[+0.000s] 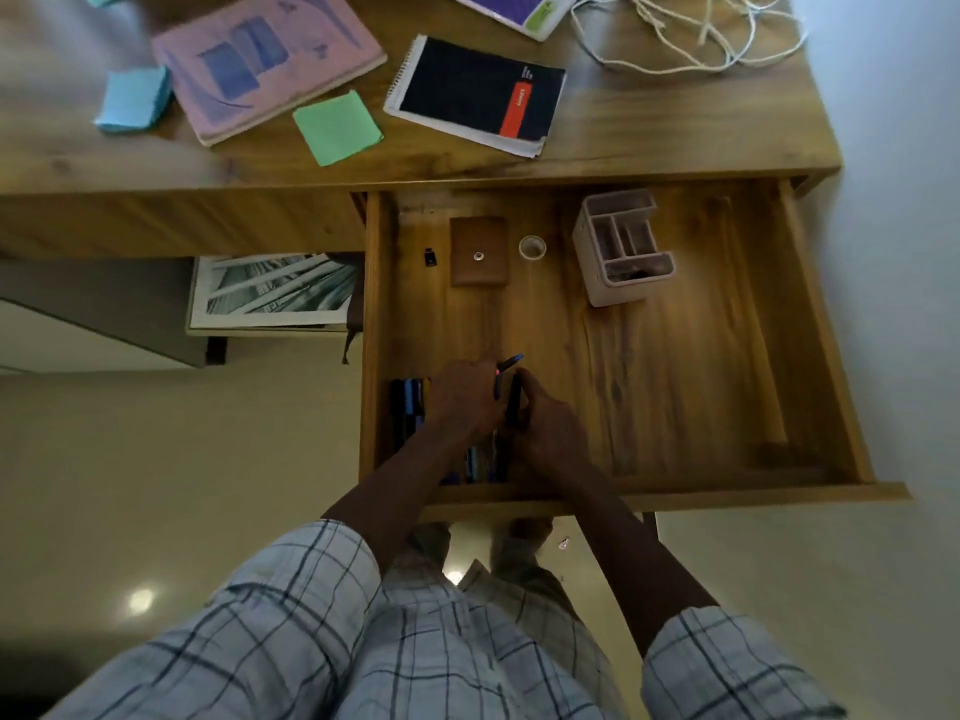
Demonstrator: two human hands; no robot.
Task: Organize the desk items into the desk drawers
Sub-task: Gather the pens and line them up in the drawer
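The wooden drawer (810,324) stands pulled out below the desk top (649,142). Both my hands are inside its near left corner, over a row of pens (408,407). My left hand (462,397) grips a blue pen (511,362) whose tip points up and right. My right hand (545,433) holds a dark pen (514,402) upright beside it. More pens show between my wrists. In the drawer also lie a brown pouch (478,252), a tape roll (532,247), a small black item (429,257) and a pale desk organizer (621,246).
On the desk lie a pink notebook (265,59), a black spiral notepad (478,93), green sticky notes (337,128), blue sticky notes (134,98), a purple book (519,7) and white cord (701,33). A lower shelf on the left holds a printed picture (270,293).
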